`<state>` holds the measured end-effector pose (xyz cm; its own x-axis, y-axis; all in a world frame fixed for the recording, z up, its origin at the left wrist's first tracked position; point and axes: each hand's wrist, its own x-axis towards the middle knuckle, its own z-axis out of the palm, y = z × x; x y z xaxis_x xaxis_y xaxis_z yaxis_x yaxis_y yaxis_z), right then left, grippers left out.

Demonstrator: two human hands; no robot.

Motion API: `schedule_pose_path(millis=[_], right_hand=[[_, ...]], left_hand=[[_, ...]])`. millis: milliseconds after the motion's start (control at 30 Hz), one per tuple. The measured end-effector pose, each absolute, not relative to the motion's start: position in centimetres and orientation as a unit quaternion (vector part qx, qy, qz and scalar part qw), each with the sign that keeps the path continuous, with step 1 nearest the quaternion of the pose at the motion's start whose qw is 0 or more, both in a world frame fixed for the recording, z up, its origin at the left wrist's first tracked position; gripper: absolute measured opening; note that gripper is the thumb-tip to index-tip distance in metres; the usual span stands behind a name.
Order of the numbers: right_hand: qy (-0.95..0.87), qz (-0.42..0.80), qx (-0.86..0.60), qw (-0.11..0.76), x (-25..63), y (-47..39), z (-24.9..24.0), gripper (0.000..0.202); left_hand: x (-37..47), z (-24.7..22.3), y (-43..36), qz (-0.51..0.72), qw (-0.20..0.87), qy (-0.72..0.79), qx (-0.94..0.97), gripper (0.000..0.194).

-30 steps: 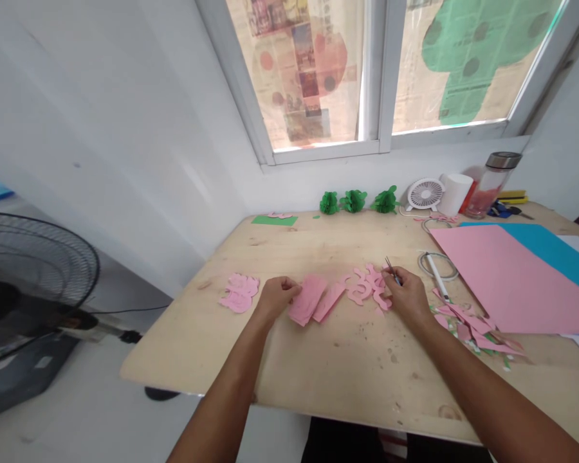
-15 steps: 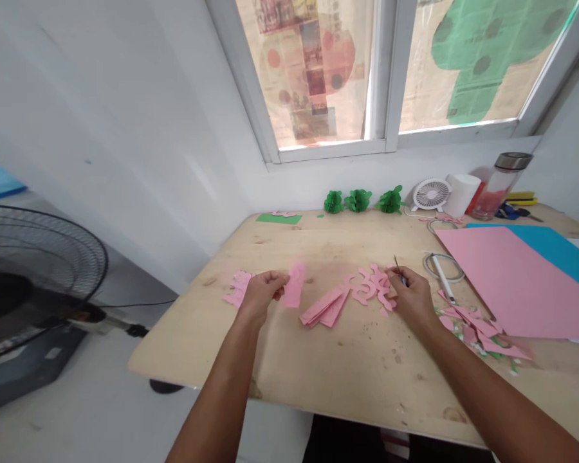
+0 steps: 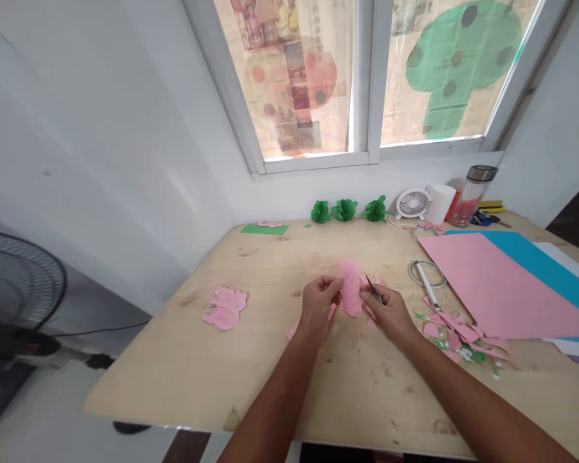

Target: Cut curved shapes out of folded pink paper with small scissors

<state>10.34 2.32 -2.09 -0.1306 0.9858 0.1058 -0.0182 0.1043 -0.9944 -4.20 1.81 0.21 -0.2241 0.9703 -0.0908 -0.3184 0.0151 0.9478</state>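
Observation:
A strip of pink paper [image 3: 351,292] is held up over the middle of the table. My left hand [image 3: 318,305] pinches its left edge between thumb and fingers. My right hand [image 3: 386,312] is closed at the strip's right edge and also grips a slim tool with a dark pointed tip [image 3: 372,288]; the rest of that tool is hidden by the fingers. Other pink paper pieces lie beneath and behind the hands, mostly covered. Off to the left sits a small group of scalloped pink paper cutouts [image 3: 226,308].
Pink and green scraps [image 3: 463,334] and a white pen-like tool [image 3: 428,286] lie to the right, beside a large pink sheet [image 3: 502,283]. Several green paper shapes [image 3: 345,209], a small white fan [image 3: 412,204] and a glass bottle [image 3: 473,196] line the back.
My left hand has moved right with the pink strip, meeting my right hand. The view has shifted, and the hands now cover the pink pieces between them.

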Motion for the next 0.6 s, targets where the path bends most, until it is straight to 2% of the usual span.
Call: schedule_pose_path(millis=[100, 267, 467, 600], right_hand=[[-0.523, 0.537, -0.441, 0.494, 10.5, 2.6, -2.3, 0.033], [-0.508, 0.521, -0.456, 0.513, 11.1, 3.2, -2.2, 0.030], [-0.503, 0.513, -0.465, 0.517, 11.5, 3.5, -2.4, 0.030], [-0.448, 0.533, -0.473, 0.540, 11.4, 3.6, -2.6, 0.034]], left_hand=[[-3.0, 0.1, 2.4, 0.619, 0.523, 0.477, 0.340, 0.029], [-2.4, 0.0, 2.7, 0.611, 0.542, 0.458, 0.352, 0.031], [-2.2, -0.4, 2.7, 0.482, 0.595, 0.465, 0.445, 0.025], [-1.6, -0.4, 2.7, 0.497, 0.596, 0.467, 0.424, 0.023]])
